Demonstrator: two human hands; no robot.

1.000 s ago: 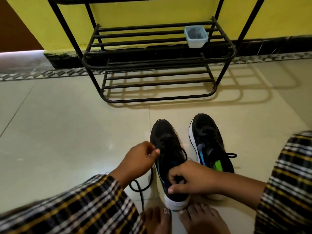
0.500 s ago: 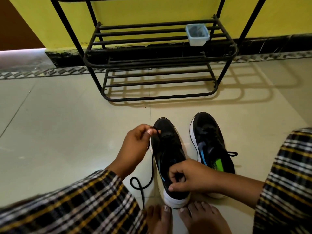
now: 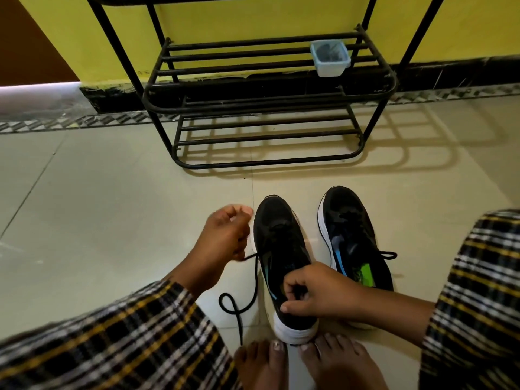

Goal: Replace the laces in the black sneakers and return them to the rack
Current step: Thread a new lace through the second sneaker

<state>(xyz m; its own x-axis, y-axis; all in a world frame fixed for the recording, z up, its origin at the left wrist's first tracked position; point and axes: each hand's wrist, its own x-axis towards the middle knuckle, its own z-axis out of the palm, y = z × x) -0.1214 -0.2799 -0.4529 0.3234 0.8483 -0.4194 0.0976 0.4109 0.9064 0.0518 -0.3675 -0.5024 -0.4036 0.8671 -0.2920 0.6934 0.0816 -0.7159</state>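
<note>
Left hand [image 3: 225, 235] is up and a bit blurry, fingers curled in loosely with the thumb and forefinger nearly meeting, and I honestly can't tell whether it's pinching anything. Right hand [image 3: 318, 294] sits lower and closer to the body, knuckles up, fingers curled tight in a pinch. Both forearms come out of plaid sleeves, and two bare feet [image 3: 298, 361] sit together just below the hands.
</note>
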